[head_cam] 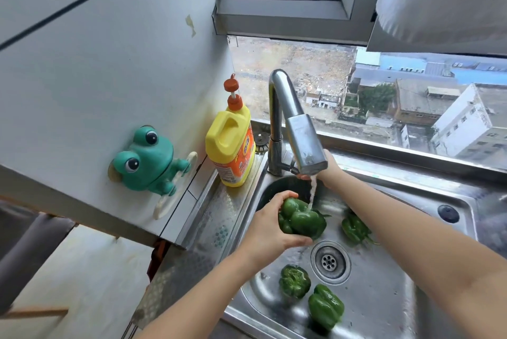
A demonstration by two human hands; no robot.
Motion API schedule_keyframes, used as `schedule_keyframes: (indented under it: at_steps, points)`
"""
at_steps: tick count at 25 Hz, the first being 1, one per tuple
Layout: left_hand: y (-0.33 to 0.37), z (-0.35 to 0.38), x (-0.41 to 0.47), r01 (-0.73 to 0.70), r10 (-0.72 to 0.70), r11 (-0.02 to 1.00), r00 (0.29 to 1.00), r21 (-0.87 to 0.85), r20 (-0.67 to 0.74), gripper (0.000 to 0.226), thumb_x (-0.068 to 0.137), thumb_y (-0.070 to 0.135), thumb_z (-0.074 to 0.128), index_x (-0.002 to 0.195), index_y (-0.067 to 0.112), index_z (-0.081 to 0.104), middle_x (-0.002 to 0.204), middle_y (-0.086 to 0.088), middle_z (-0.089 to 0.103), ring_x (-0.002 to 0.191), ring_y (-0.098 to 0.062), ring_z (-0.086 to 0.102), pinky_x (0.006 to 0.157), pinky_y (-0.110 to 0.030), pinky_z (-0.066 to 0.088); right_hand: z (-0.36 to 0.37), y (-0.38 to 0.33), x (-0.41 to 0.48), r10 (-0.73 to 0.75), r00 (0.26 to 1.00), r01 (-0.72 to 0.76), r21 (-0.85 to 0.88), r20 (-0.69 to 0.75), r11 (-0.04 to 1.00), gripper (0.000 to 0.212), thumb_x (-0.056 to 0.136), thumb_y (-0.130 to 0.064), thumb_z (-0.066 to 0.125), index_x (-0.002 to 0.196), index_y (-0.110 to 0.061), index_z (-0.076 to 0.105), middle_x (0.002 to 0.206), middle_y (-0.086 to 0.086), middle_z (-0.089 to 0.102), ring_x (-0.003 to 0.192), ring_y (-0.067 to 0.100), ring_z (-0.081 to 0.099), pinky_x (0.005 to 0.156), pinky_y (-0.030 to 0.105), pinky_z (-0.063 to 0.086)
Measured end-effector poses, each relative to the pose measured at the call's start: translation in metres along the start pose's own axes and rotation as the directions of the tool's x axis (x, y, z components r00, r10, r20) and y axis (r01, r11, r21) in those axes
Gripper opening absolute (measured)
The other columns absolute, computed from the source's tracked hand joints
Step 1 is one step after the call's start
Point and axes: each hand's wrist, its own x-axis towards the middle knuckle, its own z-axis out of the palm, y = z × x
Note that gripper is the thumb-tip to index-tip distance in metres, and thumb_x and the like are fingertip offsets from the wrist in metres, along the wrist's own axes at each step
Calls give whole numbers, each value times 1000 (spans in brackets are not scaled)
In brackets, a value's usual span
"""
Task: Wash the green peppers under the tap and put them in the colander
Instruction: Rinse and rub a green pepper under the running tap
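My left hand [270,224] grips a green pepper [303,219] over the steel sink [384,297], right under the thin stream of water from the tap [303,138]. My right hand [327,170] reaches behind the tap's spout and is mostly hidden by it; it seems to rest on the tap's handle. Three more green peppers lie in the basin: one at the back right [355,227], one near the front [295,281], and one at the front right [326,305]. No colander is in view.
The drain [330,262] sits mid-basin. A yellow detergent bottle [231,146] with an orange pump stands on the sink's left ledge. A green frog holder [148,159] sticks to the left wall. The window runs behind the sink.
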Motion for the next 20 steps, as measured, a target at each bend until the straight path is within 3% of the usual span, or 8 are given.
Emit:
schedule_keyframes:
  at_steps: [2,3,5,7,12,20]
  points:
    - [-1,0,2,18,-17,1000,1000,17,-26,75,54,29,89,116,40,49,108,12,62,102,-5,60,95,-27,50,4,-6,9,-15,999,11,-95,-50,995,26,91,4,46,114,7,58,84,16,59,47,15,58,46,22,54]
    - [-2,0,3,31,-30,999,999,14,-36,75,55,29,89,117,39,49,108,12,61,101,-5,60,94,-26,50,6,-8,14,-2,998,-5,-108,-62,994,26,88,4,45,109,6,59,83,19,61,46,19,60,52,29,59]
    - [-3,0,6,60,-60,998,997,3,-53,75,54,28,89,118,37,49,107,11,61,100,-5,60,93,-25,51,9,-10,20,-12,997,0,-140,-79,990,27,83,8,43,102,10,63,79,23,64,50,30,63,62,45,60]
    - [-3,0,8,88,-89,996,993,-13,-80,74,53,29,90,115,36,50,106,12,61,99,-6,60,91,-27,52,12,-13,20,-76,991,50,-224,-111,973,22,79,9,47,90,15,65,75,28,67,56,35,67,62,49,60]
    - [-1,-4,12,161,-173,983,973,-86,-152,74,53,26,91,115,30,49,105,9,61,97,-8,61,88,-26,51,17,-23,17,-147,976,75,-389,-158,918,13,76,5,47,66,2,53,66,18,59,70,39,68,61,44,57]
    - [15,-14,4,173,-184,983,957,-65,-226,73,56,23,90,117,29,50,98,20,54,92,-4,56,83,-23,45,21,-33,3,-183,973,80,-542,-139,837,25,85,3,46,62,-7,43,77,11,53,75,29,51,63,29,41]
